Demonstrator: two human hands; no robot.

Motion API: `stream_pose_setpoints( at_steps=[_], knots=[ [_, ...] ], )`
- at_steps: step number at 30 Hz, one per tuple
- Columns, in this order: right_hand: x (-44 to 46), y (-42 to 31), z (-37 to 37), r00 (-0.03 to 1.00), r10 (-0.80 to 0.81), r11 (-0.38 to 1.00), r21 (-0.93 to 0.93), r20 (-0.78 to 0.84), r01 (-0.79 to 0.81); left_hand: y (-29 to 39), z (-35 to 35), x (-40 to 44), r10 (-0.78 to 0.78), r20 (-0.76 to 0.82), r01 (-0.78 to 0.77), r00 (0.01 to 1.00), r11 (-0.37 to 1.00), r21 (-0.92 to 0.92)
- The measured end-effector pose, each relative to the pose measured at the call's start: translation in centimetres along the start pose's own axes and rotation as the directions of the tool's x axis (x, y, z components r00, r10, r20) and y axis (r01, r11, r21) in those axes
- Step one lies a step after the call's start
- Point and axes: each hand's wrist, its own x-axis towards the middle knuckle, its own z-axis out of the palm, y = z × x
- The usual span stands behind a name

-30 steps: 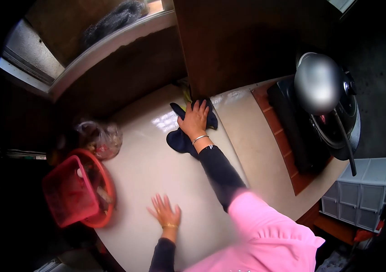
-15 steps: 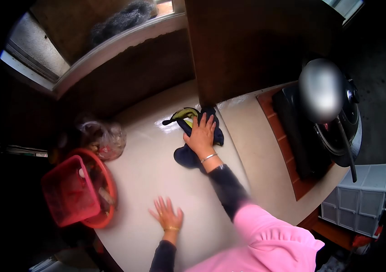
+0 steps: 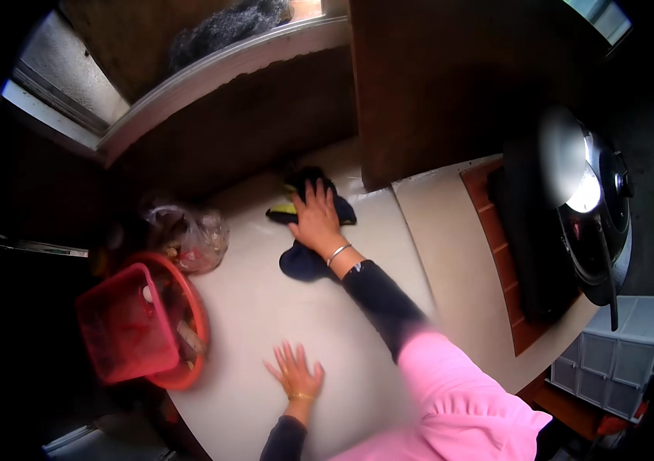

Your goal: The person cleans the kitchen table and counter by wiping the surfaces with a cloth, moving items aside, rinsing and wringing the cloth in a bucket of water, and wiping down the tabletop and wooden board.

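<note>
My right hand (image 3: 317, 218) lies flat, fingers spread, on a dark navy cloth (image 3: 305, 263) with a yellow-green patch. The crumpled cloth rests on the pale tabletop (image 3: 246, 315), close to the back wall, and is partly hidden beneath my palm and fingers. Nearer to me, my left hand (image 3: 295, 373) is spread open with its palm down on the same tabletop and holds nothing.
On the left edge stand an orange-red basin (image 3: 202, 315) with things in it, a pink-red plastic basket (image 3: 123, 330) tilted over it, and a clear plastic bag (image 3: 202, 238). A black cooker (image 3: 604, 230) stands right on a brown mat (image 3: 496, 253); below are white drawers (image 3: 604, 357).
My right hand has slid the cloth leftward and toward the back wall across the tabletop. My left hand stays flat in nearly the same place. The view has shifted slightly.
</note>
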Motion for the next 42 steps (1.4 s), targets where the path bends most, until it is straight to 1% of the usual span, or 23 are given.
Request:
stream_pose_setpoints(
  at_steps=[2,4,8,10,11,12,14,18,20,22,24,25,26,28,30,31,32,35,37,38,39,40,42],
  knots=[
    [3.9,2.1,-0.4,0.959,0.278,0.958,-0.055,-0.059,-0.281,-0.1,0.3,0.3,0.019,-0.031,-0.02,0.999,1.0,-0.014],
    [7.1,4.1,0.6,0.892,0.395,0.899,-0.108,-0.222,-0.425,0.1,0.2,0.5,0.01,-0.047,-0.011,0.999,1.0,-0.016],
    [8.0,3.0,1.6,0.892,0.414,0.882,-0.163,-0.18,-0.442,0.2,-0.2,0.4,0.021,-0.073,-0.025,0.997,0.998,-0.055],
    [7.1,2.1,1.3,0.986,0.16,0.979,-0.125,-0.042,-0.164,0.4,-0.4,0.6,0.011,-0.055,-0.015,0.998,0.997,-0.071],
    [5.9,1.2,0.9,1.0,-0.002,1.0,-0.032,-0.016,0.001,0.3,-0.6,0.5,0.004,-0.033,-0.007,0.999,0.998,-0.068],
    [4.1,-0.3,0.1,0.986,-0.166,0.984,0.069,-0.002,0.166,0.2,-0.6,0.6,-0.002,-0.031,0.0,1.0,0.997,-0.073],
    [0.1,-2.7,0.6,0.917,-0.39,0.885,0.242,-0.08,0.397,0.2,-0.3,0.3,0.019,-0.064,-0.023,0.998,0.998,-0.059],
    [-10.2,-4.2,-1.8,0.79,-0.612,0.746,0.361,0.04,0.56,0.0,-0.2,0.3,0.03,-0.098,-0.038,0.995,0.997,-0.071],
    [-16.2,-3.9,-3.5,0.712,-0.683,0.709,0.381,0.162,0.593,-0.2,0.3,0.3,0.025,-0.116,-0.033,0.993,0.998,-0.06],
    [-20.3,-2.7,-4.4,0.655,-0.73,0.662,0.439,0.194,0.607,-0.2,0.5,0.3,0.011,-0.109,-0.02,0.994,0.996,-0.084],
    [-19.2,-0.9,-3.3,0.678,-0.709,0.67,0.483,0.192,0.564,-0.5,1.6,-0.4,0.0,-0.093,-0.008,0.996,0.997,-0.082],
    [-16.8,-0.3,-3.6,0.728,-0.662,0.717,0.434,0.179,0.545,-0.3,1.0,0.0,0.016,-0.133,-0.025,0.991,0.997,-0.069],
    [-13.8,0.4,-3.3,0.806,-0.579,0.784,0.358,0.124,0.508,-0.3,0.4,0.0,-0.003,-0.074,-0.005,0.997,0.993,-0.115],
    [-7.3,1.6,-1.6,0.948,-0.313,0.932,0.17,-0.062,0.319,-0.2,0.3,0.2,-0.02,-0.046,0.016,0.999,0.995,-0.097],
    [-1.4,1.4,-0.6,0.987,-0.087,0.993,0.064,-0.139,0.096,-0.1,0.5,0.4,-0.032,-0.052,0.027,0.998,0.995,-0.1],
    [0.3,0.5,-0.2,0.991,-0.035,0.998,0.037,-0.131,0.04,-0.1,0.5,0.2,-0.031,-0.049,0.025,0.998,0.993,-0.113],
    [1.0,-0.7,0.4,0.988,-0.059,0.998,-0.003,-0.142,0.059,-0.2,0.4,0.3,-0.03,-0.038,0.026,0.999,0.994,-0.104],
    [-1.9,-4.6,2.0,0.939,-0.323,0.942,0.056,-0.118,0.331,-0.6,0.4,0.0,-0.016,-0.075,0.004,0.997,0.989,-0.148],
    [-8.2,-6.6,1.8,0.862,-0.502,0.848,0.154,-0.075,0.507,-1.9,1.7,-0.5,-0.065,-0.309,-0.083,0.949,0.893,-0.442],
    [-11.7,-7.4,1.3,0.815,-0.577,0.794,0.201,-0.048,0.574,-1.7,1.9,-0.6,-0.055,-0.315,-0.099,0.948,0.886,-0.452],
    [-15.7,-7.8,0.4,0.774,-0.634,0.744,0.266,-0.007,0.612,-1.8,1.9,-0.8,-0.252,-0.367,-0.083,0.896,0.715,-0.694],
    [-19.4,-8.0,-1.1,0.732,-0.679,0.709,0.315,0.063,0.631,-1.9,1.7,-0.9,-0.448,-0.349,-0.109,0.823,0.478,-0.871],
    [-26.7,-7.5,-3.3,0.675,-0.718,0.68,0.376,0.171,0.629,-3.5,2.2,-0.9,-0.591,-0.265,-0.2,0.762,0.175,-0.964]
  ],
)
